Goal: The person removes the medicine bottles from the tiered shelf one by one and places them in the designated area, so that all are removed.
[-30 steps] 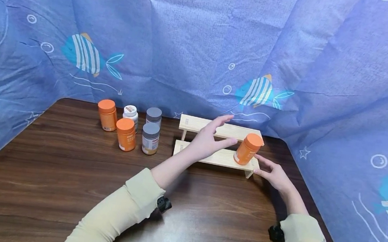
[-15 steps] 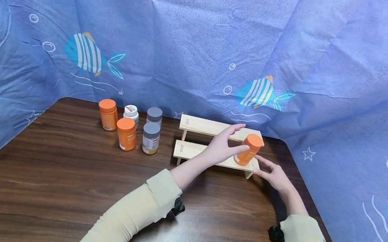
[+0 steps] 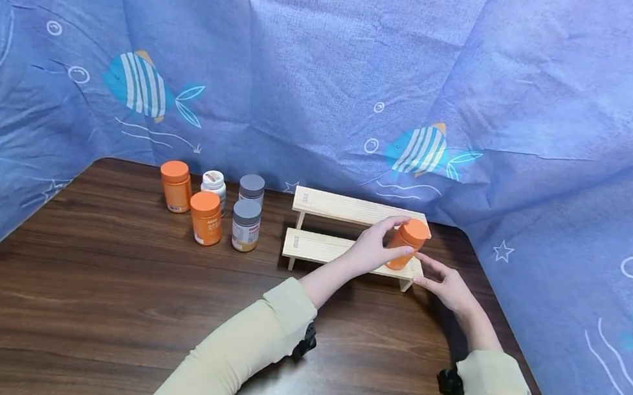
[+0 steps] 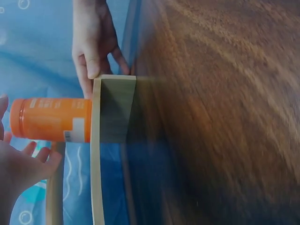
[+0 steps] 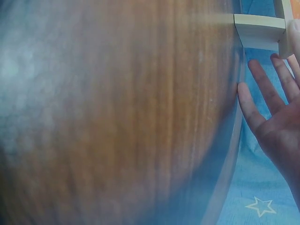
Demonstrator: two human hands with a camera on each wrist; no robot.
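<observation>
An orange bottle (image 3: pixel 405 239) with an orange lid stands upright at the right end of the lower tier of a two-tier wooden shelf (image 3: pixel 318 247). My left hand (image 3: pixel 370 250) reaches around it from the left. In the head view its thumb overlaps the bottle's front and its index finger lies at the lid. The left wrist view shows its lower fingers (image 4: pixel 42 157) beside the bottle, with a gap between. My right hand (image 3: pixel 449 287) is at the shelf's right end, thumb and index finger spanning the lower plank's end; its other fingers (image 5: pixel 266 84) spread loosely below.
Left of the shelf stand two orange bottles (image 3: pixel 206 221), a white bottle (image 3: pixel 214 186) and two grey-lidded jars (image 3: pixel 245 228). A blue fish-print cloth (image 3: pixel 318 80) hangs behind and at the sides of the dark wooden table (image 3: pixel 105 304).
My left hand has moved right, from over the shelf's middle to around the orange bottle. My right hand stays at the shelf's end, and the bottle keeps its place.
</observation>
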